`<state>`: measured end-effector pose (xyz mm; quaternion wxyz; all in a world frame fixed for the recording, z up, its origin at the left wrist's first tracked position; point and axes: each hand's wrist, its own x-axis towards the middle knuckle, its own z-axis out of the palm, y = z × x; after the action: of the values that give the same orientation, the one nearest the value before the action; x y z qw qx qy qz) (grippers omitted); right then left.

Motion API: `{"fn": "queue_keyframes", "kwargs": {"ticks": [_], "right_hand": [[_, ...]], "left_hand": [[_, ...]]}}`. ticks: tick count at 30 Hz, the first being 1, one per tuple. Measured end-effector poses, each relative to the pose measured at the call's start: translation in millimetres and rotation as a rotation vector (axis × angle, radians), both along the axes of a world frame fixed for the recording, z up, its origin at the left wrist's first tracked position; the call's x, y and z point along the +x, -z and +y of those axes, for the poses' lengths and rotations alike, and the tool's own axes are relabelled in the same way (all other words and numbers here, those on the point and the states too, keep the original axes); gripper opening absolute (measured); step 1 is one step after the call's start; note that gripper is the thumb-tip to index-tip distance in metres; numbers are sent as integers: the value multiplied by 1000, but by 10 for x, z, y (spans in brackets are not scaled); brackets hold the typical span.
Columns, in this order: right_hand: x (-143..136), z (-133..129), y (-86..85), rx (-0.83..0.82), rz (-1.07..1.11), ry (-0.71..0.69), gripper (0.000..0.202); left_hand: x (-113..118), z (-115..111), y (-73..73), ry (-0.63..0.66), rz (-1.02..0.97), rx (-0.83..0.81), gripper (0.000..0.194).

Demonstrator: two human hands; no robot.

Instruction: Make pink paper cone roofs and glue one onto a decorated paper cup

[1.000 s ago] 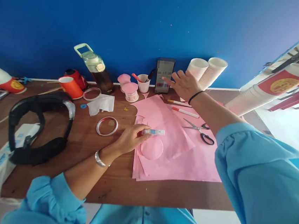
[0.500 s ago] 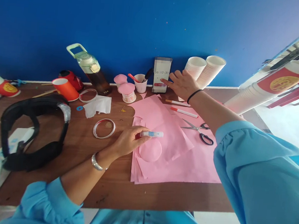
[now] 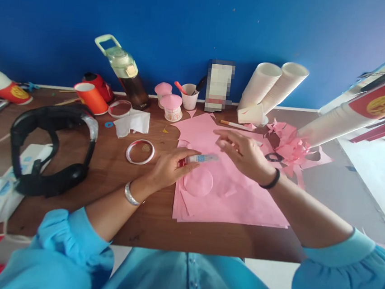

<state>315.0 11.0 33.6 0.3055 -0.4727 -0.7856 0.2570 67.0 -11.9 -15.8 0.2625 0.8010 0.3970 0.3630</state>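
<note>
My left hand [image 3: 172,166] is closed around a glue stick [image 3: 204,158], a clear tube with a blue-and-white label and a red end, held level above the pink paper. Under it lies a pink paper disc [image 3: 198,182] on the stacked pink sheets [image 3: 247,209]. My right hand [image 3: 247,155], with loosely bent fingers apart and nothing seen in them, hovers over the sheets just right of the tube's tip. Beyond its wrist, the black-handled scissors [image 3: 274,157] show only in part. A marker [image 3: 233,124] lies at the back of the paper.
Along the blue wall stand a bottle [image 3: 130,79], paper-cup houses with pink roofs [image 3: 171,102], a pen cup [image 3: 189,98], a phone [image 3: 219,85] and stacked paper cups [image 3: 261,85]. Pink scraps [image 3: 290,142] lie right. On the left are tape rolls [image 3: 140,152] and a black headband [image 3: 52,149].
My right hand has drawn back from the phone toward the glue stick. My left hand still holds the stick above the disc. The view has shifted, showing the pink scraps on the right.
</note>
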Motion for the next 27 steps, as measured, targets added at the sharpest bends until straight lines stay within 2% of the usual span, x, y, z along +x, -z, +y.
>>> {"fn": "queue_keyframes", "kwargs": {"ticks": [2,4,7,9,11,14,16,18,21,24,27], "right_hand": [[-44,-218,55,-243,132,-86,48],[-83,-353,89,-376,216,-105,44],[-101,-450,103,-386,284,-81,38],[-51,-474,103,-364,310,-70,34],[63,-477,112,-333,365,-2,30],[295,-453,151,-274,635,188,28],[403,-437,184,-353,869,218,31],[424,-433,212,-503,1017,192,34],[325,-447,244,-688,1092,122,33],[222,-471,290,-753,1076,35,29],[195,-489,364,-744,1043,-14,29]], "left_hand": [[11,-30,-41,15,39,79,35],[34,-64,-73,45,103,173,38],[72,-108,-90,82,177,293,40],[72,-114,-92,100,197,313,40],[28,-89,-104,85,193,295,40],[-103,3,-144,-10,154,252,36],[-186,84,-155,-70,161,219,32],[-234,165,-124,-90,203,205,31],[-255,260,1,-119,354,206,28],[-268,309,123,-148,498,204,24],[-285,311,150,-138,514,191,28]]}}
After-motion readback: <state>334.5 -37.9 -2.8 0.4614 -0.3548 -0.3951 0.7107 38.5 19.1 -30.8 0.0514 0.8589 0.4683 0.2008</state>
